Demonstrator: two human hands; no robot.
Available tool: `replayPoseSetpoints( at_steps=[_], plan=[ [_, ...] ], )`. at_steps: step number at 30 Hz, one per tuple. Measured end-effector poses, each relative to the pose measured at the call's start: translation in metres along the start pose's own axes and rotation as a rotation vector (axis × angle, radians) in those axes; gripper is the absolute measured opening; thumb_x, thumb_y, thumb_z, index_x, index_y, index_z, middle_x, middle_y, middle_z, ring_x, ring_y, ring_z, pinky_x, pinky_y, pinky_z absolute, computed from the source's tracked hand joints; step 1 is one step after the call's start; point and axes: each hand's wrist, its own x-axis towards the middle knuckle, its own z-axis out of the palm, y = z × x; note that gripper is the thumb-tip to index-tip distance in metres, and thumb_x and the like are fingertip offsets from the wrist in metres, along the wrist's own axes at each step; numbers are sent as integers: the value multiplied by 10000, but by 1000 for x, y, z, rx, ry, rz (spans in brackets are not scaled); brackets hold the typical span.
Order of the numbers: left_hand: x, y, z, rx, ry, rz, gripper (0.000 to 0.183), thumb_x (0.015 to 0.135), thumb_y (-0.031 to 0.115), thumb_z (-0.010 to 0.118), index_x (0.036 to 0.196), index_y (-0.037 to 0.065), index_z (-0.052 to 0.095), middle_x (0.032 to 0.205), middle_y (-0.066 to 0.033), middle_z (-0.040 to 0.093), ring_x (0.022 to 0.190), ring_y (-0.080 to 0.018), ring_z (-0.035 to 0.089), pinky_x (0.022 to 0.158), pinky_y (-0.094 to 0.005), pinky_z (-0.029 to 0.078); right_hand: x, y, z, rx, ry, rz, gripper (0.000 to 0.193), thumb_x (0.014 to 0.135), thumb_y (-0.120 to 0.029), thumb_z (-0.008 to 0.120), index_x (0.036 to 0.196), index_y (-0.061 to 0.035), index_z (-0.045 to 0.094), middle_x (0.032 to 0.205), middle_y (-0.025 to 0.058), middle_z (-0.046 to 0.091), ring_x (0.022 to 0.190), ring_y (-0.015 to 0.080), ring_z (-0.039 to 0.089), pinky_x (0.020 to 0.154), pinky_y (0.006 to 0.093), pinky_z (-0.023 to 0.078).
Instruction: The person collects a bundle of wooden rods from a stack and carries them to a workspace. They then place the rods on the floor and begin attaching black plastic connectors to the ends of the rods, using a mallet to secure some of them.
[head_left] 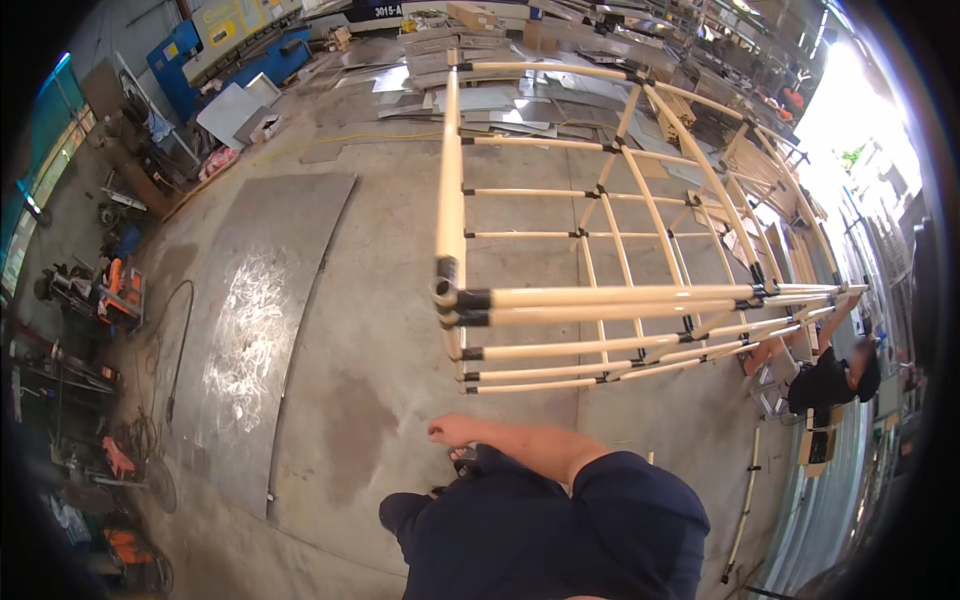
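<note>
My right hand (452,430) hangs low in front of my body, its arm reaching across to the left. The fingers are loosely bent and apart, with nothing visible in them. My left hand is out of sight; only the dark left sleeve shows. Nearest to the right hand, a little beyond it, stands a large frame of cream pipes (610,302) joined by black connectors (474,300). One thick cream post (452,190) rises at its left corner. The right hand does not appear to touch the frame. Part of a dark sandal (462,460) shows below the hand.
A scuffed metal sheet (255,330) lies on the floor at left, with orange equipment (120,290) beyond. Another person (820,385) is by the frame's right end. A loose cream pipe (743,500) lies at lower right, near long grey metal lengths (825,520). Flat sheets (490,100) cover the far floor.
</note>
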Motion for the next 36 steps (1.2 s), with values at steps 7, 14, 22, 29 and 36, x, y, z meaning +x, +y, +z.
replayPoseSetpoints(
  at_steps=[7, 14, 22, 29, 36],
  plan=[
    [124, 154, -56, 77, -107, -2, 259, 978, 281, 586, 1024, 29, 629, 892, -85, 662, 774, -187, 652, 613, -332, 499, 125, -25, -20, 37, 55, 65, 377, 933, -365, 618, 1145, -60, 685, 1069, 178, 712, 1009, 348, 668, 878, 454, 518],
    [292, 424, -170, 284, -72, 235, 278, 976, 296, 582, 955, 24, 634, 828, -96, 659, 766, -194, 654, 608, -347, 503, 211, -88, -107, 279, 406, 363, 385, 961, -366, 597, 1192, -66, 669, 1091, 161, 714, 1025, 325, 671, 892, 435, 519],
    [414, 739, -157, 293, -47, 558, 314, 997, 310, 546, 1051, 11, 625, 891, -102, 671, 696, -186, 622, 562, -320, 490, 269, -124, -309, 596, 1009, 331, 330, 993, -213, 612, 1261, -22, 630, 1058, 77, 721, 940, 151, 668, 846, 319, 525],
    [477, 801, -50, 404, -310, 368, 402, 1040, 390, 416, 1060, 32, 597, 910, -128, 669, 778, -274, 666, 595, -363, 544, 306, -146, -550, -88, 1623, 245, 331, 921, -198, 682, 1194, -14, 645, 1209, 159, 661, 1207, 274, 586, 995, 404, 473],
    [418, 886, 94, 784, -381, 187, 450, 1038, 416, 416, 1132, 11, 589, 921, -168, 677, 841, -305, 674, 640, -391, 556, 302, -90, -736, -560, 1496, 930, 634, 892, -338, 700, 1360, 24, 474, 1295, 191, 567, 1225, 355, 532, 1027, 493, 413]
  ],
)
